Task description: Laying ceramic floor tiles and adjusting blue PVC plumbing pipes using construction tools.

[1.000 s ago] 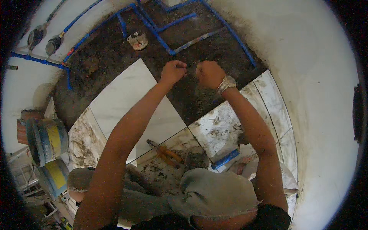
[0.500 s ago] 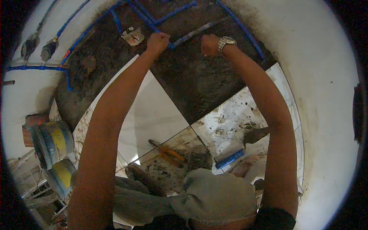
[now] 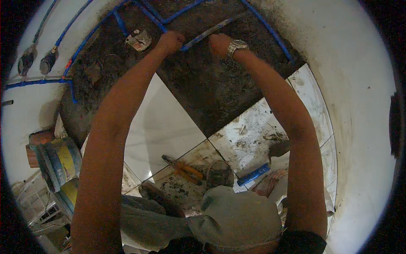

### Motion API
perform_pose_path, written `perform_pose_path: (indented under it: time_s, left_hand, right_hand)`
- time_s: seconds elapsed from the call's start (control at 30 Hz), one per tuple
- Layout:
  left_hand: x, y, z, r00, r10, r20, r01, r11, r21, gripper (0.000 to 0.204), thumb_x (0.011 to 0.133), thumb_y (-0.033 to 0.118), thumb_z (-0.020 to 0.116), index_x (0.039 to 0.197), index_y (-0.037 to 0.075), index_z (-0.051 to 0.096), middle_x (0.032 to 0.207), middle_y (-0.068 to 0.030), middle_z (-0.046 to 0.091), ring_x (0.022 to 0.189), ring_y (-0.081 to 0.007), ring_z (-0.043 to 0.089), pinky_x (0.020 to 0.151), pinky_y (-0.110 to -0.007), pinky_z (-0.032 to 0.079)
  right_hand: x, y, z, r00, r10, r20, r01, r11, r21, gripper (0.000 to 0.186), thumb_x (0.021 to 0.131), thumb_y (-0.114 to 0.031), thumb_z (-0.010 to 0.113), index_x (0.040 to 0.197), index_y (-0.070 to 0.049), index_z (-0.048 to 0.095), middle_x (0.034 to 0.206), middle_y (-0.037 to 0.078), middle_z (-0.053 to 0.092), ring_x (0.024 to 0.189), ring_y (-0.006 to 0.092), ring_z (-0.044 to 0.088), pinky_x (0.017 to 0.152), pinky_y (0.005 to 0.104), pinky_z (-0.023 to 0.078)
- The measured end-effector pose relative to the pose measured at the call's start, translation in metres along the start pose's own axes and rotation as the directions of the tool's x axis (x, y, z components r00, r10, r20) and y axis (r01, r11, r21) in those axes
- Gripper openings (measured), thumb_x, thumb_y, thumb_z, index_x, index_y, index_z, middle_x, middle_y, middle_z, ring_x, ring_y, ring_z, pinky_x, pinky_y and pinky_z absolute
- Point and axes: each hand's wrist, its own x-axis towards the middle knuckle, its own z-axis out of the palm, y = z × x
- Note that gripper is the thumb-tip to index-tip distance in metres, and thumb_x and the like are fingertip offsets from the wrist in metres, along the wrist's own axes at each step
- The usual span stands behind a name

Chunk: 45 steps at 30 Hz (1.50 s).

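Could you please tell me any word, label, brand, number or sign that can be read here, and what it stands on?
No text can be read with certainty in this view.
Upper bucket with a yellow band: any lettering is too blurred to read.
Whitish container with reddish marks: too blurred to read.
Wristwatch: the dial is too small to make out.
Dark round fittings: any markings are too small and dark to read.

free: soil [image 3: 203, 93] between forearms [image 3: 141, 86] | obstacles: blue pipes [image 3: 184, 11], dirty container [image 3: 138, 41] (near left hand [image 3: 170, 42])
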Motion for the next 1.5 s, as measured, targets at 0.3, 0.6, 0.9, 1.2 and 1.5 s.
perform_pose_path:
  time_s: [0.3, 0.6, 0.9, 1.2, 1.5]
  left_hand:
    - [-0.012, -0.007, 0.009, 0.989, 0.111, 0.102, -0.134, 0.957, 0.258, 0.025, 0.079, 0.018, 0.063, 0.102, 0.022, 0.070, 0.112, -0.0114, 0.058, 0.105, -0.0303, 0.059, 0.090, -0.042, 0.048]
    - [-0.015, 0.006, 0.000, 0.992, -0.002, 0.128, -0.031, 0.966, 0.256, 0.025, 0.079, 0.015, 0.064, 0.103, 0.023, 0.070, 0.111, -0.0103, 0.062, 0.102, -0.0309, 0.061, 0.086, -0.043, 0.051]
    - [-0.019, 0.012, -0.008, 0.991, 0.066, 0.116, -0.085, 0.981, 0.174, 0.031, 0.080, 0.011, 0.057, 0.108, 0.018, 0.068, 0.109, -0.0141, 0.064, 0.100, -0.0338, 0.061, 0.090, -0.042, 0.049]
    - [-0.013, -0.005, 0.003, 0.995, -0.086, -0.056, 0.089, 0.995, 0.048, 0.035, 0.079, 0.027, 0.058, 0.108, 0.009, 0.066, 0.110, -0.0204, 0.062, 0.102, -0.0365, 0.060, 0.091, -0.043, 0.048]
    - [0.021, -0.021, 0.026, 0.994, -0.107, 0.023, 0.106, 0.993, 0.059, 0.041, 0.083, 0.040, 0.054, 0.104, 0.008, 0.067, 0.110, -0.0197, 0.062, 0.107, -0.0368, 0.057, 0.093, -0.044, 0.045]
  right_hand:
    - [-0.025, -0.034, -0.024, 0.938, -0.126, 0.324, 0.087, 0.987, 0.134, 0.021, 0.069, -0.023, 0.067, 0.078, -0.003, 0.065, 0.080, 0.020, 0.065, 0.071, 0.0385, 0.063, 0.063, 0.0471, 0.050]
    - [-0.021, -0.050, -0.027, 0.963, -0.169, 0.208, 0.151, 0.984, 0.098, 0.020, 0.071, -0.021, 0.063, 0.073, -0.002, 0.067, 0.074, 0.022, 0.064, 0.073, 0.0386, 0.064, 0.067, 0.0472, 0.052]
    - [-0.007, -0.051, -0.010, 0.993, 0.052, 0.106, -0.062, 0.994, 0.088, 0.019, 0.077, -0.023, 0.064, 0.084, -0.006, 0.065, 0.089, 0.020, 0.065, 0.085, 0.0384, 0.063, 0.074, 0.0471, 0.051]
    - [-0.004, -0.051, 0.038, 0.992, 0.111, 0.066, -0.113, 0.994, 0.014, 0.026, 0.069, -0.021, 0.076, 0.088, -0.008, 0.065, 0.096, 0.015, 0.058, 0.091, 0.0327, 0.060, 0.075, 0.0439, 0.052]
    - [-0.014, -0.049, 0.046, 0.969, 0.171, -0.179, -0.136, 0.972, 0.193, 0.020, 0.075, -0.020, 0.067, 0.090, -0.007, 0.063, 0.085, 0.016, 0.057, 0.083, 0.0347, 0.061, 0.068, 0.0454, 0.050]
